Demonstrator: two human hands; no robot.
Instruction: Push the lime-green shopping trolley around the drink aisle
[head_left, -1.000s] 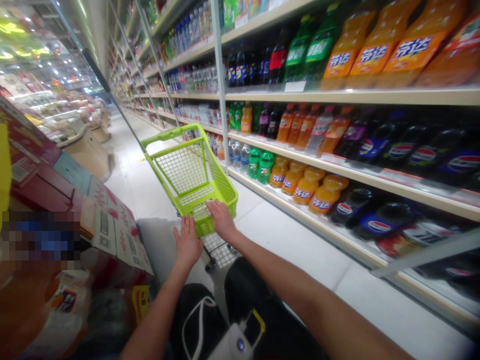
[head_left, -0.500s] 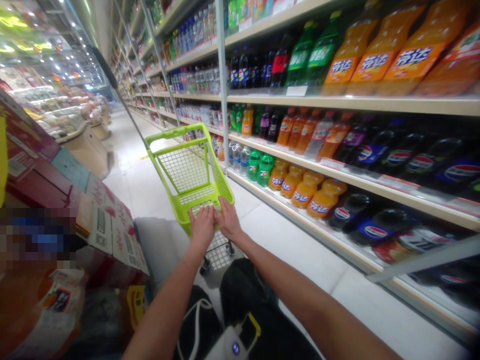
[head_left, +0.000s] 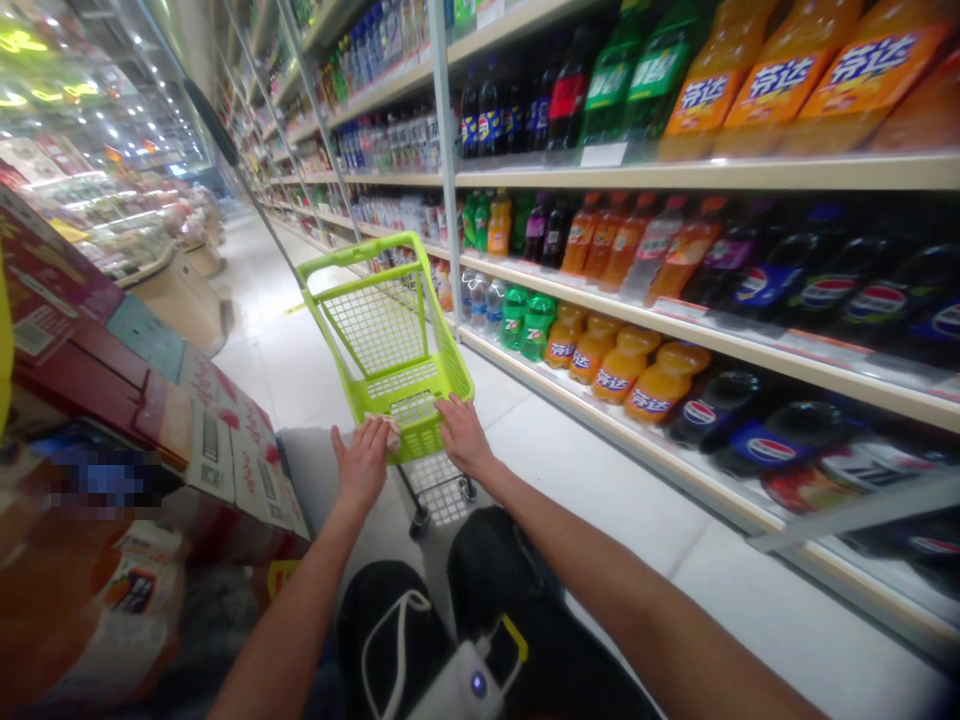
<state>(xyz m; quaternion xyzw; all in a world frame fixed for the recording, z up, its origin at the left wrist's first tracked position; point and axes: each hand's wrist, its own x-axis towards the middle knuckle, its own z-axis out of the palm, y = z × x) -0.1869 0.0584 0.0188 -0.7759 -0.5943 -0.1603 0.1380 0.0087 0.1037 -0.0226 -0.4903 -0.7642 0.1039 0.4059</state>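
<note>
A lime-green shopping cart (head_left: 375, 388) with a mesh basket stands just ahead of my knees, with a long dark-gripped handle pole rising at its left. My left hand (head_left: 363, 462) is at the left part of the basket's near rim. Its fingers press a small pale crumpled cloth (head_left: 394, 433) against the rim, and the thumb sticks out to the left. At the right near corner, my right hand (head_left: 463, 436) has its fingers closed over the green rim. Below the basket is a wire lower rack (head_left: 441, 500) with small dark wheels.
Shelves (head_left: 675, 172) of soda bottles line the right side. Stacked cartons (head_left: 247, 440) and wrapped orange drink bottles (head_left: 112, 610) crowd the left. A white power bank (head_left: 469, 685) with a cable lies by my lap. The tiled aisle (head_left: 259, 300) runs ahead.
My hands have moved apart along the rim: the left one slid leftward with the pale cloth, the right stays near the right corner. The view has shifted slightly.
</note>
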